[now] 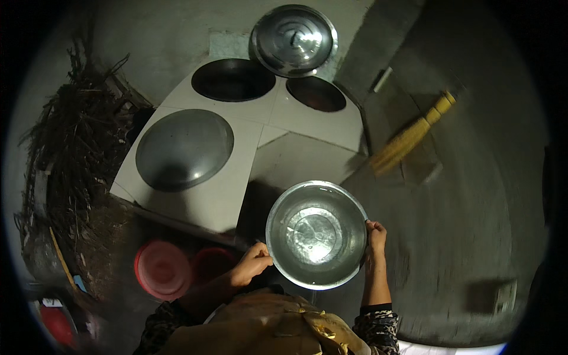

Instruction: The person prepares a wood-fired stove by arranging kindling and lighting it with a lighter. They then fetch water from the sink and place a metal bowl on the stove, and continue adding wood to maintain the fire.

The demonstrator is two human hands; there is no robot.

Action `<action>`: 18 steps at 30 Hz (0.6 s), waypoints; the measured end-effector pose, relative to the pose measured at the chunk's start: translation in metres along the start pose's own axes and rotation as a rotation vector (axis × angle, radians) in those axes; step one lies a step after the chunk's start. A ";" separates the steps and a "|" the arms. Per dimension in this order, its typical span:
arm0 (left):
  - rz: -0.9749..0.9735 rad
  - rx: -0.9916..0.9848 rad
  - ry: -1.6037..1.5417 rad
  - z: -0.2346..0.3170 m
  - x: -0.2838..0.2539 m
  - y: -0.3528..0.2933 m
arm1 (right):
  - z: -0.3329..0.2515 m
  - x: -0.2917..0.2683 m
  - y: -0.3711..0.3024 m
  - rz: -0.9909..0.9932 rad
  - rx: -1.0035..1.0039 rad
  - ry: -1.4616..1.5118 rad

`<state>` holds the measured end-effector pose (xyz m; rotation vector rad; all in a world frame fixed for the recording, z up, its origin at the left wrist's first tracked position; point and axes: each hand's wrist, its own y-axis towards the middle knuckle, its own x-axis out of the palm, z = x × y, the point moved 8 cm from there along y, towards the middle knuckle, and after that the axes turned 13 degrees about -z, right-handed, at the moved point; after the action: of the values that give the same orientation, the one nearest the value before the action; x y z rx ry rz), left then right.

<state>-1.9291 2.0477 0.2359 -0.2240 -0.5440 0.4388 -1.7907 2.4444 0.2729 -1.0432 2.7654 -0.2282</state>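
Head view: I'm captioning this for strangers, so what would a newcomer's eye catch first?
The shiny basin low in the centre, held at its rim by the left hand and right hand, draws the eye first. Next comes the bright round lid, up by the far edge of the white counter. A yellow broom slants at upper right.

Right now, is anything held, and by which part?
A metal basin, by opposite sides of its rim: left hand on the left, right hand on the right.
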 end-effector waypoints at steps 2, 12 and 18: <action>0.026 0.131 0.092 0.030 -0.025 0.047 | -0.014 0.029 0.070 -0.083 -0.012 0.047; 0.414 0.024 0.272 0.182 -0.151 0.230 | -0.099 0.181 0.396 -0.249 -0.019 0.021; 0.540 0.083 0.143 0.254 -0.238 0.333 | -0.137 0.308 0.575 -0.458 0.048 0.158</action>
<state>-2.3635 2.2559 0.2353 -0.3209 -0.3181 0.9598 -2.4146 2.6781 0.2543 -1.7009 2.5920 -0.4516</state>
